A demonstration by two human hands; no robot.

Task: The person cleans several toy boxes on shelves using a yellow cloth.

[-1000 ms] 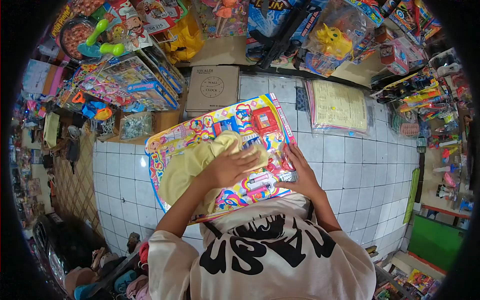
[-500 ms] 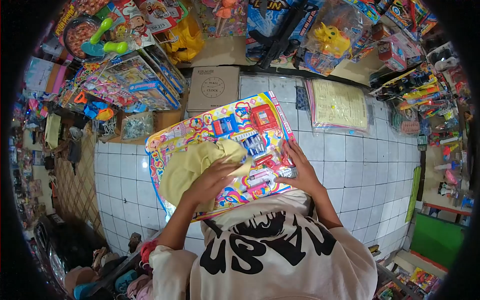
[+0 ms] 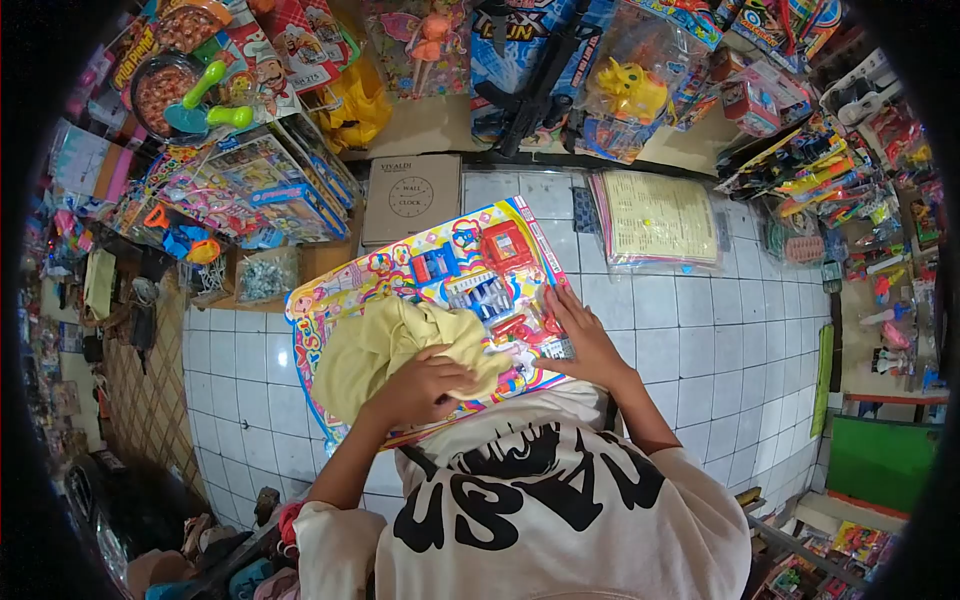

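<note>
A large colourful toy set on a printed card (image 3: 385, 262) lies tilted in front of my body, with blue, red and silvery plastic pieces on its face. Over its left half a crumpled pale yellow cloth (image 3: 365, 350) is spread. My left hand (image 3: 425, 388) is closed on the cloth and presses it against the lower middle of the set. At the set's right edge my right hand (image 3: 585, 345) lies flat with fingers stretched and thumb apart, touching the packaging. The cloth hides part of the printed front.
Beyond the set stand a brown wall clock box (image 3: 412, 200) and a plastic-wrapped stack of yellowish paper (image 3: 660, 222) on white floor tiles (image 3: 690, 330). Packaged toys line the far side, including a black toy gun (image 3: 540, 85). Boxed games (image 3: 270, 185) stand at left, a green panel (image 3: 880, 462) at right.
My left hand has slid the cloth down towards my body, over the pink pieces near the set's lower edge. My right hand stays at the right edge. The view has shifted slightly.
</note>
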